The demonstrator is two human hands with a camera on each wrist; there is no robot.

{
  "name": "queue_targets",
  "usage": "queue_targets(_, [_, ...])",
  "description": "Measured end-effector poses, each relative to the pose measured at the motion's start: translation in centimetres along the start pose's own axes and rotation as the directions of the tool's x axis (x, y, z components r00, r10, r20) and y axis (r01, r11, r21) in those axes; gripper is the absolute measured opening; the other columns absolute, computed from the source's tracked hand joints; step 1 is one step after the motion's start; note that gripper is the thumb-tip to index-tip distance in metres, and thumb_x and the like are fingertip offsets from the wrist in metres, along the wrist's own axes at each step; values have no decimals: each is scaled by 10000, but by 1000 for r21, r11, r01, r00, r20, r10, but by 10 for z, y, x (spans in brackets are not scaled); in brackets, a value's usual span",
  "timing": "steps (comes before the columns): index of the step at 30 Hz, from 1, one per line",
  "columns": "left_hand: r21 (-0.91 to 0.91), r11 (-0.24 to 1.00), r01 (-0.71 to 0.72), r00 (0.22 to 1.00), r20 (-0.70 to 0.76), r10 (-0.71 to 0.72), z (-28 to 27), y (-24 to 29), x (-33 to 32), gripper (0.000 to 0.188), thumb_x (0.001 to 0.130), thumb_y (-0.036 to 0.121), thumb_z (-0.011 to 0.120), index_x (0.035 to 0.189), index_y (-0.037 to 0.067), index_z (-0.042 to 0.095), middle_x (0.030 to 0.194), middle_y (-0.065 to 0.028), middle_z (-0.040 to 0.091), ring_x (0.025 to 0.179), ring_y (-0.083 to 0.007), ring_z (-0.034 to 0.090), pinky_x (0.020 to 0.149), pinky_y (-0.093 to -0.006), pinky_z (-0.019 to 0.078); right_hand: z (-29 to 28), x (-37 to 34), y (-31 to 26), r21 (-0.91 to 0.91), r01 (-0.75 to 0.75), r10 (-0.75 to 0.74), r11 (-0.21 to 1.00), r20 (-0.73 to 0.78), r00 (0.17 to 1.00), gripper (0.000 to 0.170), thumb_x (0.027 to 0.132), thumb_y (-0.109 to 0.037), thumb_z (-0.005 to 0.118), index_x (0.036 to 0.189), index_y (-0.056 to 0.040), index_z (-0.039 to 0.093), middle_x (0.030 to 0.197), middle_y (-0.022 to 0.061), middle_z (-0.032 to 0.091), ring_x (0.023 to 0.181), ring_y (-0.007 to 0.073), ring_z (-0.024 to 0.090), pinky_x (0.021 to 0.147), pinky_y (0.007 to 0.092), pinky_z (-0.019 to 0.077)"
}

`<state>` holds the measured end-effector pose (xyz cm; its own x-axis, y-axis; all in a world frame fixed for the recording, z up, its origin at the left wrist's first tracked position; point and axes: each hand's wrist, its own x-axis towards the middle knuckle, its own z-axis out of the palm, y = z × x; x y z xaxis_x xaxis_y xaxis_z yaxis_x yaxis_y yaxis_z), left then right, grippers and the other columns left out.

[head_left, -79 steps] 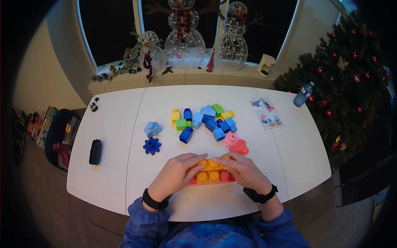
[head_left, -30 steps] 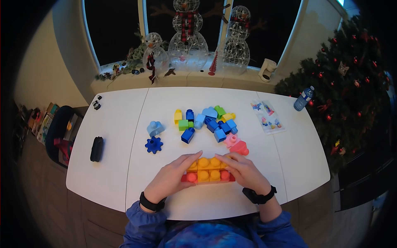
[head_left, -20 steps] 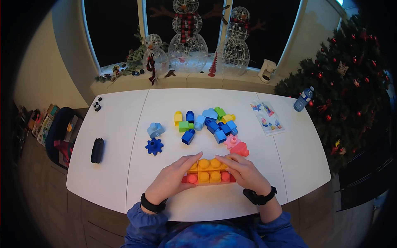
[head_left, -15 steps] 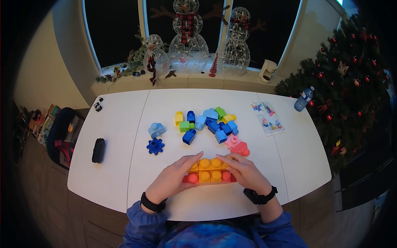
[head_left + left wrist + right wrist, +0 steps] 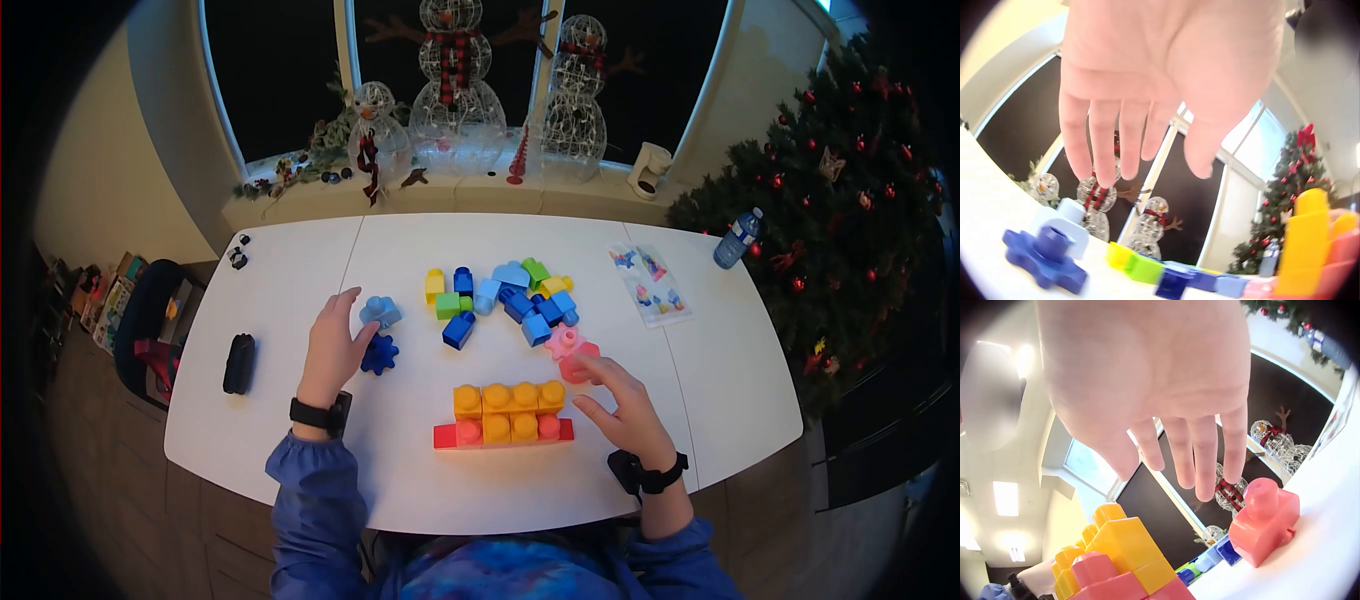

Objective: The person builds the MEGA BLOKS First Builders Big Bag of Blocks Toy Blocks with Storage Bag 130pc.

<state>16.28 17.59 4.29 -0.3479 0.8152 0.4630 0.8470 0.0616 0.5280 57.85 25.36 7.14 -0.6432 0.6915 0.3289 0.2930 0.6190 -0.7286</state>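
Observation:
Yellow and red toy building blocks form a stepped structure [image 5: 510, 413], standing on the white table [image 5: 420, 500] between both hands. My left hand [image 5: 335, 345], fingers straight and holding nothing, hovers just left of a light blue block [image 5: 383, 311] and a dark blue gear-shaped block [image 5: 380, 355]. In the left wrist view the palm shows bare above that gear-shaped block [image 5: 1044, 257]. To the right of the structure, my right hand [image 5: 628, 408] has extended fingers, their tips close to a coral-red block [image 5: 578, 366]. A pink gear-shaped block [image 5: 564, 341] lies just behind it.
Several blue, green and yellow blocks [image 5: 519, 304] lie loosely grouped at mid-table. A picture sheet [image 5: 650, 286] and a water bottle [image 5: 738, 238] are at the back right. A black case [image 5: 239, 364] lies on the left.
Both hands have let go of the yellow and red structure, which stays in place. The left hand moved left and away toward the blue blocks; the right hand moved slightly right, near the coral-red block.

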Motion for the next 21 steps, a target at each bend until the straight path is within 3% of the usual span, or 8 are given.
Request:
queue_targets(2, [85,996,-39,995,95,31,10,-23,16,430,853,132,822,1231,-2,667,1153,-216,712,1008,-391,700,875,-435,569,6,2,-8,-21,71,-70,997,25,997,491,966,-127,726,1439,-91,600,1374,164,657,1212,346,657,1041,401,525])
queue_targets(5, [120,991,56,956,278,-88,16,-31,29,364,838,113,821,1154,-6,685,1096,-209,727,981,-397,704,871,-450,568,14,5,-11,-62,126,-122,990,58,991,459,961,-111,726,1409,-91,627,1350,147,677,1203,352,659,1043,413,528])
queue_targets(8, [182,982,57,949,295,-109,18,-30,33,305,834,96,816,1098,0,698,986,-181,729,943,-387,700,858,-436,572,17,5,-11,-68,111,-106,991,84,991,434,965,-99,716,1392,-95,642,1325,138,696,1196,351,665,1034,415,535])
queue_targets(11, [93,996,-6,977,211,-14,6,-16,27,349,853,76,805,1164,-23,680,1024,-169,705,920,-308,698,822,-381,580,18,6,-10,-58,117,-112,991,78,991,425,964,-96,716,1384,-95,648,1307,141,707,1184,349,672,1019,412,544])
queue_targets(14, [-194,974,-116,988,81,134,-19,34,6,363,872,40,780,1213,-26,674,1088,-158,681,955,-284,689,838,-369,586,18,7,-13,-56,112,-107,992,77,991,420,964,-88,713,1380,-95,650,1309,142,707,1174,352,679,1008,411,550])
queue_targets(17, [-375,916,-144,964,156,215,-41,79,-28,431,904,63,778,1311,4,648,1144,-148,642,960,-284,676,860,-346,587,18,8,-13,-51,93,-88,994,89,992,422,962,-77,709,1379,-95,650,1310,139,706,1172,353,680,1005,412,553])
queue_targets(20, [-625,770,-129,950,143,276,-38,104,-63,509,862,21,812,1346,58,657,1168,-147,653,996,-294,690,881,-359,588,19,7,-11,-47,108,-104,993,74,992,422,961,-74,707,1378,-97,651,1311,138,706,1170,353,681,1002,412,554])
queue_targets(21, [-589,788,-182,937,140,321,-36,107,-69,510,846,23,828,1329,60,670,1174,-145,656,1008,-290,692,889,-360,587,19,7,-10,-47,113,-109,993,73,991,422,960,-74,707,1378,-98,652,1311,137,707,1169,354,681,1001,412,554])
